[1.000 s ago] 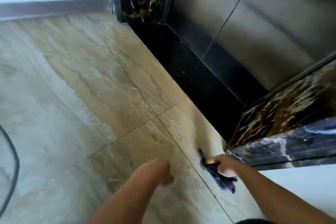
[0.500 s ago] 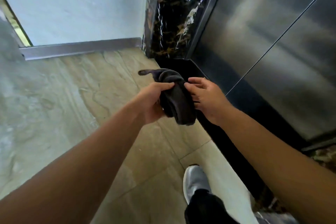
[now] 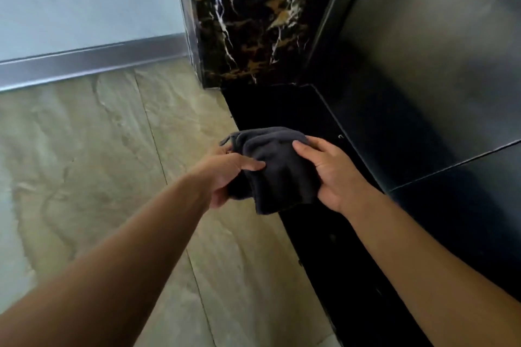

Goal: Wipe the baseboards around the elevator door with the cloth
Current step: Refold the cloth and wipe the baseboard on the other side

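Note:
A dark grey cloth [image 3: 277,169], bunched up, hangs between my two hands in mid-air over the edge of the black threshold. My left hand [image 3: 225,175] grips its left side and my right hand [image 3: 329,175] holds its right side, thumb on top. A silver metal baseboard [image 3: 90,63] runs along the foot of the pale wall at the left, well beyond the cloth. It ends at the black marble door surround [image 3: 253,22]. The steel elevator door [image 3: 437,51] fills the right side.
Beige stone floor tiles [image 3: 112,149] cover the left and middle. A glossy black threshold strip [image 3: 282,110] lies in front of the elevator door and runs toward the lower right.
A second ago my right hand alone held the cloth low at the right marble pillar. Both hands now hold it, and the view has swung toward the left pillar and its baseboard.

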A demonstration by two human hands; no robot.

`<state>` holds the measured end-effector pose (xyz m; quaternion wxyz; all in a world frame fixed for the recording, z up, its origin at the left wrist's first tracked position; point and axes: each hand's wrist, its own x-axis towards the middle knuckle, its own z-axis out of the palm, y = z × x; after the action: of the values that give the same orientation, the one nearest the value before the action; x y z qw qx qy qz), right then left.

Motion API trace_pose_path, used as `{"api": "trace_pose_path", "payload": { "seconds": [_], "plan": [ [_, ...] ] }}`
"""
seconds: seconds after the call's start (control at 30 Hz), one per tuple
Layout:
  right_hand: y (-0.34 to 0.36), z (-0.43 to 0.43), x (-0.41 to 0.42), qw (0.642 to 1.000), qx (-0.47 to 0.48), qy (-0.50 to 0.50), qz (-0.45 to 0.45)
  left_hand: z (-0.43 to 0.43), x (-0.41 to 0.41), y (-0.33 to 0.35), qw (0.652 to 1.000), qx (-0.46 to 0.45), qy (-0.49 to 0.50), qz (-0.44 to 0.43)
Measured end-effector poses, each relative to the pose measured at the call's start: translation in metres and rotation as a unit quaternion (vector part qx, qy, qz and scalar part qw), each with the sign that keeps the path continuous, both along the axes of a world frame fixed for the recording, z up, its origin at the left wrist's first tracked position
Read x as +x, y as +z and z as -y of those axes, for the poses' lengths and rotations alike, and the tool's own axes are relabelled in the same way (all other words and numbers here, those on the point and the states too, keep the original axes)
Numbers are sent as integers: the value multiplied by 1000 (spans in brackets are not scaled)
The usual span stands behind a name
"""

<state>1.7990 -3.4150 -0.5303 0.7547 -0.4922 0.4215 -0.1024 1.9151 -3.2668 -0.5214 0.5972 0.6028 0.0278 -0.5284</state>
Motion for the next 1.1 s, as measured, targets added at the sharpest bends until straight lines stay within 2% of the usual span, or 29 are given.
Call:
{"api": "trace_pose_path", "payload": {
  "seconds": [0.13,0.3,0.43,0.53,0.6,0.67,0.7,0.73,0.8,0.83,0.9,0.93,1.0,1.07,1.1],
  "plan": [
    [21,26,21,996,-70,27,-48,12,17,7,999,22,29,24],
    [3,50,63,978,-181,41,-98,33,45,-23,995,1,61,73],
    [-18,78,98,922,-333,62,-184,66,64,-59,994,-16,84,69],
    [-22,111,126,883,-410,48,-225,99,82,-71,994,-29,94,41],
    [-30,132,143,872,-425,20,-242,123,103,-79,995,-24,92,37],
    [-51,140,152,869,-392,25,-302,127,122,-94,993,52,42,92],
    [-65,141,152,864,-368,49,-340,121,127,-101,980,124,-26,156],
    [-80,139,148,849,-358,92,-377,108,128,-111,945,202,-103,234],
    [-103,132,140,802,-401,188,-401,68,127,-129,849,311,-201,376],
    [-111,132,137,765,-440,245,-401,47,129,-137,813,330,-218,428],
    [-130,139,142,686,-512,345,-387,1,136,-156,761,351,-233,493],
    [-138,140,146,664,-525,370,-383,-21,139,-164,744,359,-236,512],
    [-158,137,165,660,-524,353,-407,-48,141,-181,717,368,-214,552],
    [-174,119,191,678,-523,248,-452,-54,136,-195,685,382,-201,588],
    [-179,103,206,677,-525,206,-473,-52,136,-198,674,393,-193,595]
  ]
}}
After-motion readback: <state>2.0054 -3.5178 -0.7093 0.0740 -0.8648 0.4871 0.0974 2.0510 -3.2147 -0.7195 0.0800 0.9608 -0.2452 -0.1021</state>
